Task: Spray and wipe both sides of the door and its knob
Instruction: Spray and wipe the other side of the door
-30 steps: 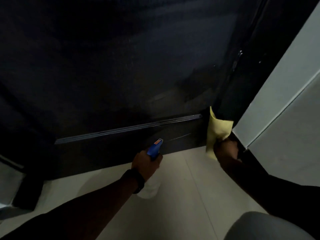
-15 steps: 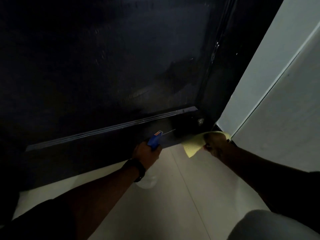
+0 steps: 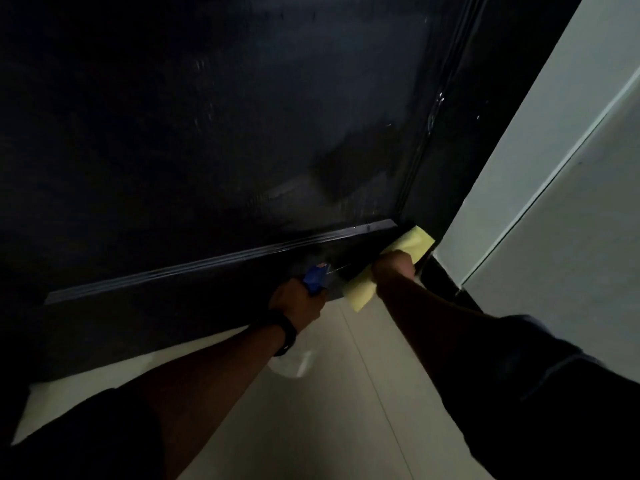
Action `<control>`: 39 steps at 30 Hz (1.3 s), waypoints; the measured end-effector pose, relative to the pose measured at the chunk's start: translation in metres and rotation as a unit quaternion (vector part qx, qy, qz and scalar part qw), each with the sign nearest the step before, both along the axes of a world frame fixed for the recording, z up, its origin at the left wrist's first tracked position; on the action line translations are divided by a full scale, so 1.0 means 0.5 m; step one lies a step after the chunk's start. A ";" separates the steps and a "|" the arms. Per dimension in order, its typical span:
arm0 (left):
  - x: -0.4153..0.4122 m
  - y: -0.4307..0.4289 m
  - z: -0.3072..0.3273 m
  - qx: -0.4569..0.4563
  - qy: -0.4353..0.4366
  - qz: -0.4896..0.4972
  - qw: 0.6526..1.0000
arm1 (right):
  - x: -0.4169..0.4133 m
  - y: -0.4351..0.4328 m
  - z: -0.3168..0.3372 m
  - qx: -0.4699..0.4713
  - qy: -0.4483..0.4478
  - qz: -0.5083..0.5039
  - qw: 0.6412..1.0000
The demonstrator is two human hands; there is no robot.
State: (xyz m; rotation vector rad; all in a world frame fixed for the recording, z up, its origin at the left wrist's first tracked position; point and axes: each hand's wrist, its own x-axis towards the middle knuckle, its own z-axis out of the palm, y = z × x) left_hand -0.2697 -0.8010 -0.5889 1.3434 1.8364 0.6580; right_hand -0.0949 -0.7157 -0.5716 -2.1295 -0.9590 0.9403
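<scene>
Low at the far right corner of the dark door (image 3: 214,140), a yellow cloth (image 3: 410,249) was clenched in the right hand (image 3: 394,270) and a spray bottle (image 3: 315,280) gripped in the left hand (image 3: 298,301), so the unseen knob risked being missed.

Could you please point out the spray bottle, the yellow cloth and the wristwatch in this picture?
spray bottle (image 3: 314,277): head view, on its blue trigger head above the left hand.
yellow cloth (image 3: 414,242): head view, on the upper fold against the door's bottom corner.
wristwatch (image 3: 287,332): head view, on the dark band around the left wrist.
</scene>
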 end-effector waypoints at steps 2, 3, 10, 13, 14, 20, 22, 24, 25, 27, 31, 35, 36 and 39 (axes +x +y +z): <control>0.000 0.002 0.002 -0.001 0.006 -0.007 1.000 | -0.015 -0.005 -0.012 0.039 -0.002 -0.023 0.999; -0.001 0.003 -0.001 -0.001 0.005 -0.008 1.000 | -0.022 -0.003 -0.016 0.053 -0.006 -0.026 0.998; -0.031 -0.003 -0.008 0.004 0.010 -0.005 1.000 | -0.085 -0.022 -0.042 0.122 0.033 -0.016 0.992; -0.051 -0.001 -0.004 0.011 -0.009 -0.014 1.000 | -0.099 -0.024 -0.048 0.126 0.030 -0.013 0.991; -0.060 -0.002 -0.001 0.014 -0.007 -0.016 1.000 | -0.103 -0.026 -0.049 0.124 0.025 -0.008 0.992; -0.132 -0.035 -0.005 0.026 -0.018 0.009 0.999 | -0.216 -0.083 -0.086 0.114 0.019 0.067 0.991; -0.162 -0.051 -0.004 0.029 -0.028 0.017 0.999 | -0.281 -0.115 -0.106 0.127 0.023 0.109 0.986; -0.200 -0.066 -0.007 0.025 -0.029 0.027 0.999 | -0.329 -0.138 -0.109 0.132 0.030 0.126 0.983; -0.220 -0.075 -0.007 0.023 -0.023 0.034 0.999 | -0.342 -0.143 -0.111 0.128 0.037 0.129 0.983; -0.259 -0.092 -0.007 0.029 -0.006 0.047 0.998 | -0.353 -0.148 -0.118 0.116 0.046 0.131 0.983; -0.315 -0.117 -0.014 0.039 0.012 0.068 0.997 | -0.404 -0.161 -0.144 0.048 0.127 0.114 0.984; -0.319 -0.123 -0.018 0.034 0.004 0.077 0.996 | -0.417 -0.150 -0.108 -0.004 0.326 -0.006 0.945; -0.316 -0.124 -0.018 0.037 -0.003 0.078 0.996 | -0.409 -0.139 -0.097 -0.023 0.360 -0.028 0.932; -0.299 -0.120 -0.017 0.047 0.002 0.067 0.997 | -0.384 -0.117 -0.059 -0.048 0.463 -0.090 0.880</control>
